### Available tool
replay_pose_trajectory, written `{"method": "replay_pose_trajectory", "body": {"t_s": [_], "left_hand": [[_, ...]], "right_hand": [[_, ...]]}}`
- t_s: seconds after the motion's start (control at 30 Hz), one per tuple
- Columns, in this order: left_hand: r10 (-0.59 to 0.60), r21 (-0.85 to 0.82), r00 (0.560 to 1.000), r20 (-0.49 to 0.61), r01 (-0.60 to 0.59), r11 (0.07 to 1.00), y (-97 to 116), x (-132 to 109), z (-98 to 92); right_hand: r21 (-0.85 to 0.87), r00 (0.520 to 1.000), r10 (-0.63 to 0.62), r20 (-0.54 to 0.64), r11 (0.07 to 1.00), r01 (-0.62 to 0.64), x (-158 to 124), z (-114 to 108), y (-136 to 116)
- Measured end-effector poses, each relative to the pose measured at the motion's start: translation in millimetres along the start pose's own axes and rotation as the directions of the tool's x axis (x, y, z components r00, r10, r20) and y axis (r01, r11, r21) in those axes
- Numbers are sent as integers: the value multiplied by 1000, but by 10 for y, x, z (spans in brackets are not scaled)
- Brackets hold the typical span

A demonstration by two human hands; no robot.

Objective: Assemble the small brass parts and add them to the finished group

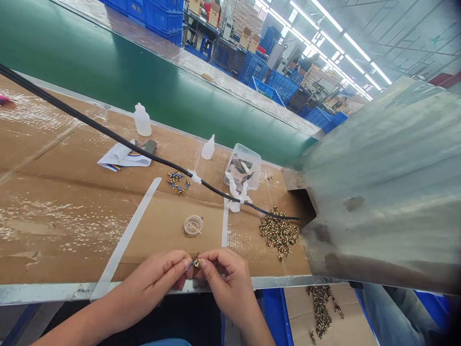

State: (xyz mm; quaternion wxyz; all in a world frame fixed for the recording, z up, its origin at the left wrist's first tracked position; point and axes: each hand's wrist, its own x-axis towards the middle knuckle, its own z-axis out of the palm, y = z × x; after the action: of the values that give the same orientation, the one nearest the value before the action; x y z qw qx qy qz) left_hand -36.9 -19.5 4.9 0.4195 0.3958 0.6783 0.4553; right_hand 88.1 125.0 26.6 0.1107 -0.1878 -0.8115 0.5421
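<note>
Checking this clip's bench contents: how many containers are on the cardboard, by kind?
Squeeze bottles: 2
Clear box: 1
Round cup: 1
Total: 4

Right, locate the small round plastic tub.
In the head view, the small round plastic tub sits on the cardboard beyond the left hand and right hand, left of the heap of metal parts.

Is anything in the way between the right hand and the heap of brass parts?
Nothing visible: only bare cardboard lies between the right hand and the heap of brass parts. The black cable runs along the heap's far edge.
</note>
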Motion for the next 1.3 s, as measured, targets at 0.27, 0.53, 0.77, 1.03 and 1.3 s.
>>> {"method": "replay_pose_trajectory", "body": {"t_s": [0.27,0.53,0.77,1.03,1.3], "left_hand": [[-18,59,999,-39,21,998,34,-19,4],[-46,45,999,-14,47,998,59,17,2],[-20,94,1000,-16,22,995,69,13,8],[41,104,997,-66,-34,994,14,24,54],[-2,126,962,-272,38,991,-65,12,-388]], "right_hand": [[-31,1000,-2,6,1000,2,2,1,10],[-14,1000,-26,1,1000,26,9,-5,5],[-40,999,-40,15,998,41,6,-34,-13],[13,999,-30,-27,999,30,-15,-3,65],[254,921,154,-358,965,-62,-595,-461,665]]}}
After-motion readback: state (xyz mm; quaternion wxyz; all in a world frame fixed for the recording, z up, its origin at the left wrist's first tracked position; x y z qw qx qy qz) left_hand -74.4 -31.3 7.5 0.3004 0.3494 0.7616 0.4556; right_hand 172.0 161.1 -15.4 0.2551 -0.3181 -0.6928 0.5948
